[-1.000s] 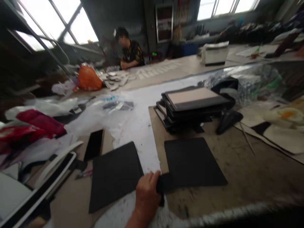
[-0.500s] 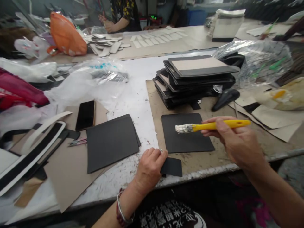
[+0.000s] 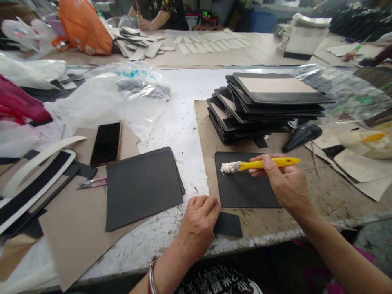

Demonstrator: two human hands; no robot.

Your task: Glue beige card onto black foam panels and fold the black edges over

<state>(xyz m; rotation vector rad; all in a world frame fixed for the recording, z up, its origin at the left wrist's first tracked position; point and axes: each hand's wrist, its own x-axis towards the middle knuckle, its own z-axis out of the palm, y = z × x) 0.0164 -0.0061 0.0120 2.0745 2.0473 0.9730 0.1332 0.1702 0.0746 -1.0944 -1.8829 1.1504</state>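
My right hand grips a yellow-handled brush. Its bristles, caked in whitish paste, are over the left part of a flat black panel; I cannot tell whether they touch it. My left hand is closed at the panel's near left corner, beside a small black strip at the table edge. Its curled fingers hide what they hold, if anything. Left of that hand, more black panels lie overlapped on beige board.
A tall stack of black-and-beige panels stands behind the work. To the left are a phone, thread snips and curved strips. A paste-smeared container sits at right. Across the table, another person stands.
The brush and my right hand have moved left, taking the bristles closer to the panel's left edge. My left hand stays at the near corner. The whole view has shifted slightly.
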